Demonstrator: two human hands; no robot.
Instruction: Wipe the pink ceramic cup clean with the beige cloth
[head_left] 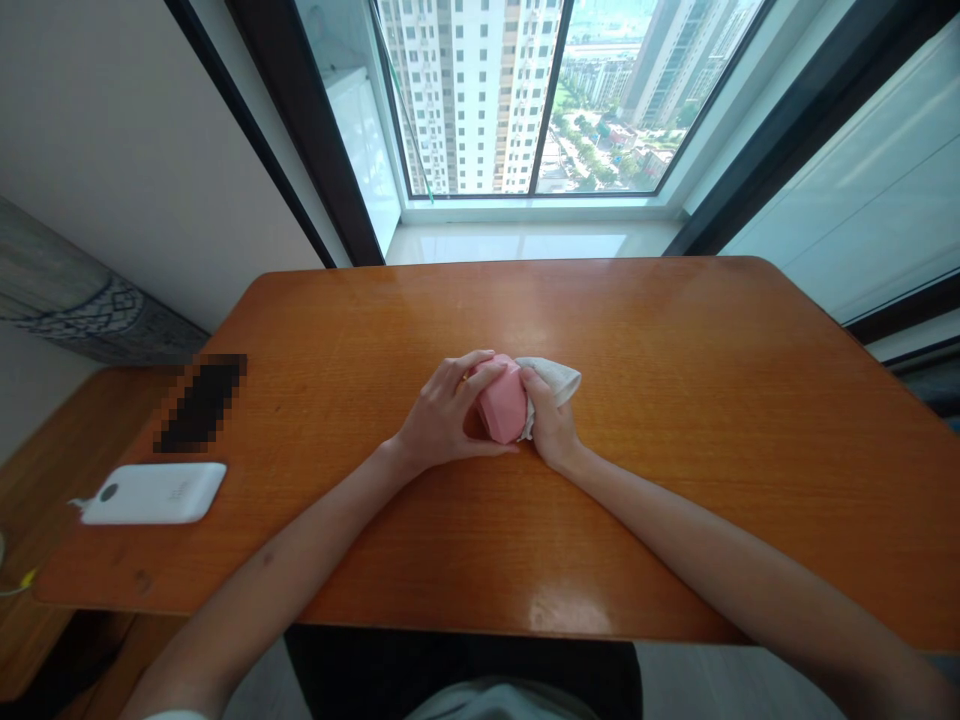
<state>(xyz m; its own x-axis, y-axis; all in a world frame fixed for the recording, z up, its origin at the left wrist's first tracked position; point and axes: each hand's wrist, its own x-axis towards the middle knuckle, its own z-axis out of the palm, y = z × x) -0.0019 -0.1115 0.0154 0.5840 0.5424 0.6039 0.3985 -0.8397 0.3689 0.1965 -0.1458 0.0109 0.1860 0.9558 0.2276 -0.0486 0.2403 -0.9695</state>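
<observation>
A small pink object (503, 402) with faceted sides is held over the middle of the wooden table (660, 340); its exact kind does not show. My left hand (450, 408) grips it from the left, fingers over the top and thumb along the lower edge. On its right side, my right hand (551, 418) is closed on a white cloth (553, 378), with the thumb on the near face of the cloth. The cloth touches the pink object's right side and partly covers it. My right fingertips are hidden behind the cloth.
A white power bank (154, 493) with a cable at its end lies at the table's left. Beyond it is a dark, pixelated rectangular object (201, 403). Past the far edge is a window (536, 100), and a wooden bench (90, 420) stands at the left.
</observation>
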